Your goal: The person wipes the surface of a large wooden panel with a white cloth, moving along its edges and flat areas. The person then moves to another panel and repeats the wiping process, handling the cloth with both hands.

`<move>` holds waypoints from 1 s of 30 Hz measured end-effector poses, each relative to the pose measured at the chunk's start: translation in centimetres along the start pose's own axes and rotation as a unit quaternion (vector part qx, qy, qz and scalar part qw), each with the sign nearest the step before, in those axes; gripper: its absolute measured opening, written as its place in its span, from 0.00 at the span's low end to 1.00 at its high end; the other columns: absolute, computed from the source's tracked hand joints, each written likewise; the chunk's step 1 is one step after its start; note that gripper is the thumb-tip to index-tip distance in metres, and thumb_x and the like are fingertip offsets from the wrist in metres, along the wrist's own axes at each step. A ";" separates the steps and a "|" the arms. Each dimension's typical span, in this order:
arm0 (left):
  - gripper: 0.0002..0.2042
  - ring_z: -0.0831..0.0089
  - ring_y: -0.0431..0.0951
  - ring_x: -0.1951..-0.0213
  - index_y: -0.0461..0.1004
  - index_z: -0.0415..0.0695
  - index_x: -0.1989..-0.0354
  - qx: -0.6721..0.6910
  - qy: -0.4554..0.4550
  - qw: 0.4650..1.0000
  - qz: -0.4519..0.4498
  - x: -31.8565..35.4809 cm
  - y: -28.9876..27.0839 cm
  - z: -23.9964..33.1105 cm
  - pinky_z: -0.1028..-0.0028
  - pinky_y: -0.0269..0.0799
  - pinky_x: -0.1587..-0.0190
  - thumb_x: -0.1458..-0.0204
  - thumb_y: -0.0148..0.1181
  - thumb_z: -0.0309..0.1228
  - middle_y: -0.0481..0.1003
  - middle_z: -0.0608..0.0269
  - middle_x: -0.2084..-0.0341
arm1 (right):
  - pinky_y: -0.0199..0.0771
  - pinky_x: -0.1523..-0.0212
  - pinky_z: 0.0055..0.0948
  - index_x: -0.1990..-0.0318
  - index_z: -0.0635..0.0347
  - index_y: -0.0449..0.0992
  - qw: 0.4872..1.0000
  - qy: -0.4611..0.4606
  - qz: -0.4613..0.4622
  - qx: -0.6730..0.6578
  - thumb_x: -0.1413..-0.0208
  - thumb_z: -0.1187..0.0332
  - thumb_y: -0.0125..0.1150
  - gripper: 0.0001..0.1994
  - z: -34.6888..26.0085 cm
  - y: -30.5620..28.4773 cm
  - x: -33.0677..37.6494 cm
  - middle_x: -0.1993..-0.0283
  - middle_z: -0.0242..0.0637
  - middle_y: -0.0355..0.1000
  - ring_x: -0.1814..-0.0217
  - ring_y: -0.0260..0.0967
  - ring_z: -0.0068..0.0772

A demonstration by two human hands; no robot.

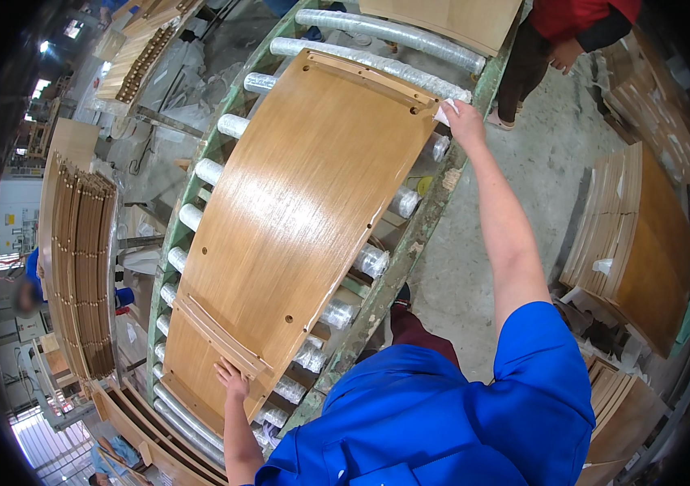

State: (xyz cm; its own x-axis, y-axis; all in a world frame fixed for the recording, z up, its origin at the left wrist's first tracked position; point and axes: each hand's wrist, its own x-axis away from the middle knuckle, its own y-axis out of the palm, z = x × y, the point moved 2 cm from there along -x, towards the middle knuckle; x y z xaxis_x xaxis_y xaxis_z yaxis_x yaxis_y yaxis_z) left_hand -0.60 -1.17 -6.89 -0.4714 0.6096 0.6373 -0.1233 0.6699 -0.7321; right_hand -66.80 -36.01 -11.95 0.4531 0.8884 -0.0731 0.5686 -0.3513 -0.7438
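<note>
While the long wooden panel (296, 219) lies flat across the roller conveyor (377, 259), the left hand (231, 378) rests open and flat on its near end, gripping nothing. The right hand (465, 119) reaches to the far right corner, fingers closed on a small white cloth (443, 112) pressed to the edge. The panel is glossy, honey-coloured veneer with fine grain, small drilled holes and a raised batten at each end. The rollers are wrapped in clear plastic film. Two stacks of similar panels (645, 243) stand right.
</note>
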 end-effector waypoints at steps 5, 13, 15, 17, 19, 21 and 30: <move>0.40 0.36 0.27 0.34 0.20 0.48 0.34 -0.018 0.036 0.999 0.025 -0.3 -0.2 0.2 0.53 0.28 0.33 0.41 0.43 0.43 0.18 0.40 0.35 | 0.69 0.57 0.42 0.58 0.65 0.74 0.998 -0.018 0.033 -0.040 0.46 0.48 0.52 0.25 0.5 -0.4 -0.7 0.62 0.54 0.73 0.57 0.71 0.52; 0.41 0.34 0.27 0.35 0.20 0.48 0.33 0.014 0.004 1.000 0.007 0.0 0.1 0.1 0.52 0.29 0.33 0.42 0.46 0.39 0.18 0.39 0.35 | 0.70 0.56 0.44 0.57 0.55 0.75 0.999 -0.006 0.016 0.034 0.44 0.49 0.49 0.20 -0.5 -0.4 0.1 0.61 0.48 0.74 0.56 0.71 0.52; 0.41 0.34 0.28 0.35 0.20 0.48 0.33 0.020 0.006 1.000 0.015 -0.1 0.1 0.0 0.52 0.30 0.33 0.43 0.47 0.38 0.18 0.39 0.35 | 0.71 0.59 0.46 0.61 0.55 0.75 0.998 -0.018 0.034 0.042 0.43 0.49 0.48 0.19 -0.9 -0.5 0.4 0.64 0.47 0.75 0.59 0.72 0.52; 0.41 0.34 0.28 0.35 0.20 0.48 0.33 0.015 0.009 1.000 0.017 -0.1 0.1 0.0 0.52 0.29 0.33 0.43 0.47 0.38 0.18 0.39 0.35 | 0.71 0.61 0.46 0.63 0.55 0.74 0.997 -0.030 0.044 0.058 0.43 0.49 0.47 0.18 -1.3 -0.6 0.7 0.66 0.46 0.74 0.61 0.72 0.52; 0.41 0.34 0.28 0.35 0.20 0.48 0.33 0.016 0.010 1.000 0.019 -0.1 0.1 0.0 0.52 0.29 0.33 0.43 0.47 0.38 0.18 0.38 0.36 | 0.70 0.64 0.47 0.65 0.55 0.73 0.995 -0.047 0.051 0.070 0.43 0.50 0.48 0.18 -1.5 -0.7 0.9 0.69 0.47 0.74 0.63 0.71 0.54; 0.41 0.34 0.28 0.35 0.21 0.48 0.33 0.023 0.009 0.999 0.021 -0.2 0.0 0.1 0.52 0.29 0.33 0.43 0.47 0.37 0.18 0.38 0.36 | 0.68 0.66 0.49 0.67 0.57 0.73 0.993 -0.067 0.057 0.080 0.43 0.51 0.49 0.18 -1.6 -0.8 1.0 0.71 0.49 0.73 0.65 0.71 0.56; 0.41 0.35 0.27 0.35 0.20 0.46 0.34 0.026 -0.010 1.000 -0.005 -0.2 0.2 -0.1 0.52 0.28 0.33 0.43 0.46 0.37 0.18 0.38 0.36 | 0.68 0.68 0.47 0.67 0.58 0.73 0.992 -0.058 0.114 0.000 0.44 0.50 0.50 0.19 -1.4 -1.2 1.6 0.72 0.49 0.72 0.68 0.70 0.55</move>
State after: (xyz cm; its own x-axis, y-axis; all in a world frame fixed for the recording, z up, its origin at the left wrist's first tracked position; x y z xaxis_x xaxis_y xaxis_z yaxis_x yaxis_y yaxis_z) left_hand -0.49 -1.14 -7.14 -0.4872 0.5946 0.6396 -0.1732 0.6521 -0.7381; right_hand -65.78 -34.55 -10.31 0.4868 0.8146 -0.3153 0.4615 -0.5463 -0.6990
